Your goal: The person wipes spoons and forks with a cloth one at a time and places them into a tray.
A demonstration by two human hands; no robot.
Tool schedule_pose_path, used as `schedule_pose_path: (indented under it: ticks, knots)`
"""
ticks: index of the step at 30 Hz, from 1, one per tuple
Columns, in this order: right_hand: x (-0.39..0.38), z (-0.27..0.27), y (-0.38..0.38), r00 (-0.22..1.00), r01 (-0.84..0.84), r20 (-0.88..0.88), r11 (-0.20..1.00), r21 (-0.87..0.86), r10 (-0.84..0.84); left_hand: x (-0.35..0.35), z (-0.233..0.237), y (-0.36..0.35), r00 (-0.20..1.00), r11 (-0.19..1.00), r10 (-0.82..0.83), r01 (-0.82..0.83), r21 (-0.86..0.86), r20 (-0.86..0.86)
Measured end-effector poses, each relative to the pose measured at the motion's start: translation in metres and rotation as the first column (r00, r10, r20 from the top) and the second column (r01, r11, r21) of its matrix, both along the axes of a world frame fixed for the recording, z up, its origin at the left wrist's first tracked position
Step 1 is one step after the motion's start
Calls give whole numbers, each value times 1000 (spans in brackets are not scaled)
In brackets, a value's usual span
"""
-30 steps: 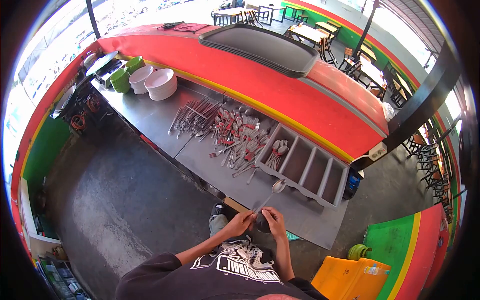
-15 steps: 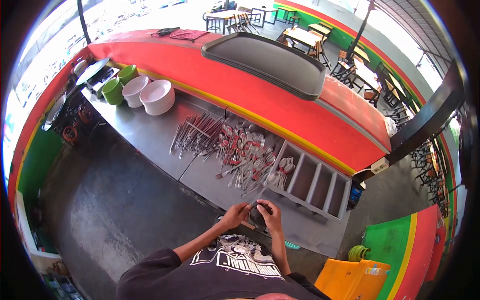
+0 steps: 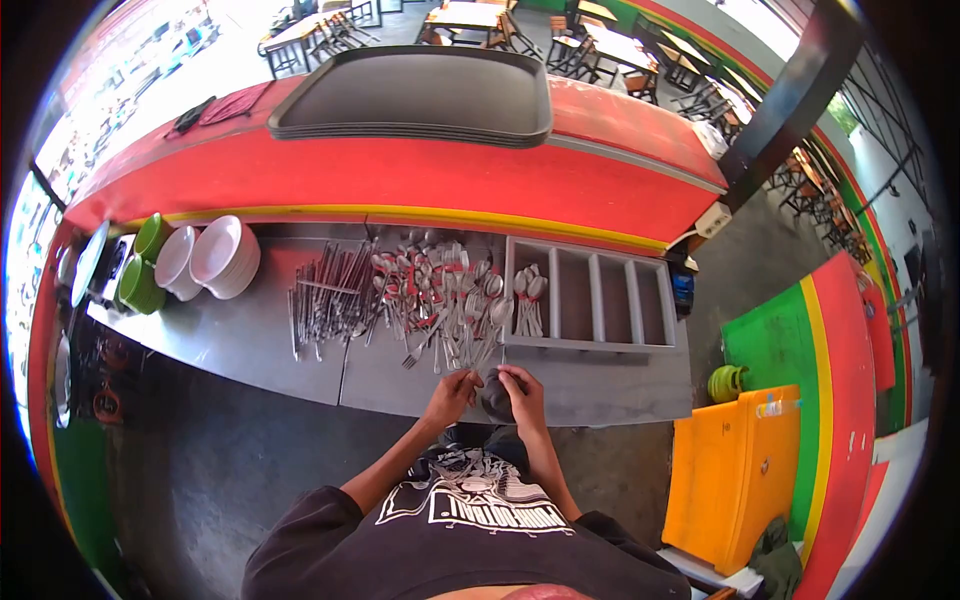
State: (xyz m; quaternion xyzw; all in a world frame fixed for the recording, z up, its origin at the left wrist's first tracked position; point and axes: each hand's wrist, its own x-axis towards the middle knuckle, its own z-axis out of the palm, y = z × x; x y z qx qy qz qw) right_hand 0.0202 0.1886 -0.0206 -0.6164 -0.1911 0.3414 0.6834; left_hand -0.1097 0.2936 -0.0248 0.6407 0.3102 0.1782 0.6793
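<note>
You are wearing a black shirt (image 3: 420, 560) whose wide, loose sleeves (image 3: 305, 525) are ending around the elbows. Across the chest, a white print (image 3: 500, 515) is showing blocky capitals, too distorted to read surely, beside a busy drawing. Your left hand (image 3: 450, 398) and right hand (image 3: 524, 400) are showing bare.

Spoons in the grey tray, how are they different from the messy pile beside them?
The spoons lie lined up in the tray; the pile is jumbled on the counter. The spoons are few, the pile much bigger. Forks show in the pile, none among the spoons. Both look silvery.
</note>
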Motion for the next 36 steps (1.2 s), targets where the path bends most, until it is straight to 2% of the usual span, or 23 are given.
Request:
schedule_pose_path:
  ticks: [2, 4, 7, 11, 16, 19, 21, 24, 27, 28, 30, 31, 33, 34, 36]
  knots:
    - [10, -26, -11, 995, 96, -28, 994, -46, -97, 12, -9, 7, 999, 999, -24, 25, -24, 27]
    - [19, -29, -22, 978, 198, -45, 977, -82, -202, 24, -18, 5, 999, 998, -28, 30, -50, 36]
    - [35, -29, -35, 955, 282, -68, 953, -106, -290, 45, -44, 3, 999, 982, -42, 44, -182, 15]
    - [51, -35, -41, 932, 356, -42, 931, -84, -360, 68, -72, -1, 998, 975, -66, 66, -212, 8]
    - [56, -46, -36, 921, 373, -93, 925, -69, -379, 89, -72, -4, 998, 942, -39, 22, -334, -44]
    - [51, -54, -29, 926, 351, -118, 933, -74, -358, 89, -55, 1, 983, 928, -147, 100, -359, -106]
    - [51, -64, -22, 922, 337, -172, 938, -81, -346, 90, -65, 4, 984, 943, -161, 129, -306, -81]
    - [51, -70, -9, 933, 285, -209, 956, -69, -293, 83, -77, 8, 988, 964, -140, 121, -239, -64]
    - [55, -71, 13, 970, 173, -138, 970, -169, -198, 70, -87, 17, 988, 975, -114, 91, -204, -105]
    - [59, -79, 18, 997, 56, -37, 970, -238, -66, 66, -97, 19, 986, 977, -110, 84, -197, -126]
    - [65, -97, 29, 967, -143, 140, 906, -398, 214, 56, -126, 26, 994, 976, -90, 77, -205, -55]
    - [63, -102, 36, 931, -105, 249, 851, -514, 265, 52, -130, 31, 996, 975, -83, 78, -210, -17]
    - [59, -112, 48, 815, 31, 432, 715, -698, 386, 43, -130, 37, 995, 970, -75, 56, -237, -72]
    - [59, -127, 54, 802, 42, 442, 700, -713, 402, 41, -129, 41, 992, 967, -77, 50, -249, -97]
    - [55, -141, 56, 773, 75, 428, 603, -794, 468, 37, -129, 50, 986, 986, -79, 55, -158, -148]
